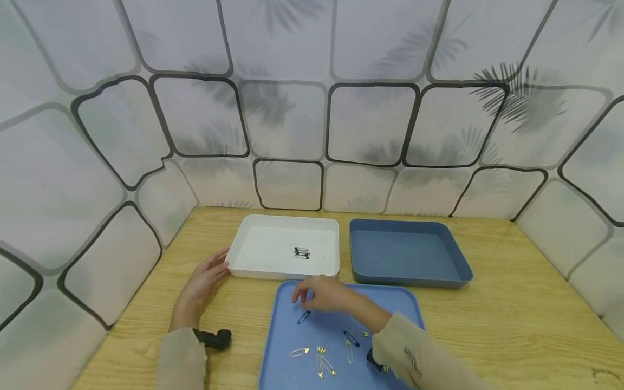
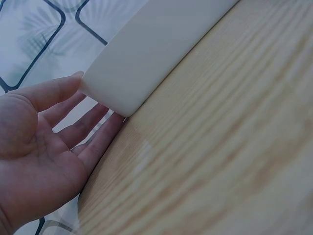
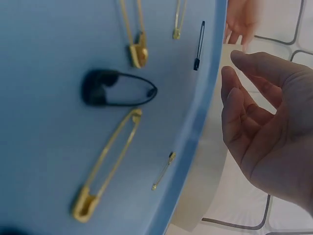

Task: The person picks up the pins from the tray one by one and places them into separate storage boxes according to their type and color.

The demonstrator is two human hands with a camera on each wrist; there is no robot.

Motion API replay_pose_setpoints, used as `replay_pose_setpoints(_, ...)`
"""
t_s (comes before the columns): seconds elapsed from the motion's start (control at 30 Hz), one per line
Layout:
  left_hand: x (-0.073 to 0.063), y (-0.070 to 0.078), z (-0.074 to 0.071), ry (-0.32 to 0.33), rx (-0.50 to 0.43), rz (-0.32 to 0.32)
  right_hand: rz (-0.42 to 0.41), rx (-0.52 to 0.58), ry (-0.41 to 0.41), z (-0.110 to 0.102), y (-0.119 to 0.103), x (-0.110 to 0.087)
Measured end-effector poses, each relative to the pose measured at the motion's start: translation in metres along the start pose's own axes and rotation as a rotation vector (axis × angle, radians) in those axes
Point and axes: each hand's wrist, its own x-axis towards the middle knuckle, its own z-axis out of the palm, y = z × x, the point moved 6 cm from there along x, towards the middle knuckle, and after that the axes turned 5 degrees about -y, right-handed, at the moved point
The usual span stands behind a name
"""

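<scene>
My left hand (image 1: 205, 279) rests against the left side of the white tray (image 1: 263, 266), its fingertips and thumb touching the corner in the left wrist view. Above the far part of the light blue tray (image 1: 271, 346) hovers my right hand (image 1: 324, 294), fingers loosely bent, with nothing visible between them. Just below its fingertips lies a black safety pin (image 1: 304, 317). Another black safety pin (image 1: 351, 339) lies nearer the right sleeve. Several gold safety pins (image 1: 299, 352) are scattered around it on the blue tray. Inside the white tray, several black safety pins (image 1: 301, 253) lie close together.
A dark blue tray (image 1: 407, 254) stands right of the white one, with nothing visible in it. All three trays are on a wooden table (image 1: 517, 319). Patterned fabric walls (image 1: 287, 119) border the back and sides.
</scene>
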Motion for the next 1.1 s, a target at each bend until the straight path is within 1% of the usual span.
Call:
replay_pose_setpoints(0.07, 0.0, -0.001, 0.0, -0.002, -0.003, 0.003, -0.009, -0.01, -0.008, 0.003, 0.0, -0.001)
replay_pose_setpoints(0.2, 0.0, -0.002, -0.001, 0.002, 0.001, 0.008, -0.014, -0.075, -0.012, 0.008, 0.001, -0.002)
replay_pose_setpoints(0.3, 0.001, -0.003, -0.001, 0.007, 0.005, 0.01, 0.003, -0.118, -0.019, 0.011, 0.001, -0.003)
replay_pose_setpoints(0.57, 0.0, -0.002, -0.002, 0.0, -0.002, 0.021, 0.026, -0.166, -0.016, 0.014, 0.002, -0.003)
replay_pose_setpoints(0.83, 0.001, -0.003, -0.002, 0.004, 0.004, 0.019, 0.015, -0.162, -0.009, 0.014, 0.002, -0.003)
replay_pose_setpoints(1.03, 0.003, -0.005, -0.003, 0.01, -0.007, 0.001, -0.003, -0.143, -0.012, 0.014, 0.002, -0.003)
replay_pose_setpoints(1.1, 0.003, -0.006, -0.003, 0.008, 0.004, 0.0, -0.006, -0.142, -0.012, 0.015, 0.002, -0.004)
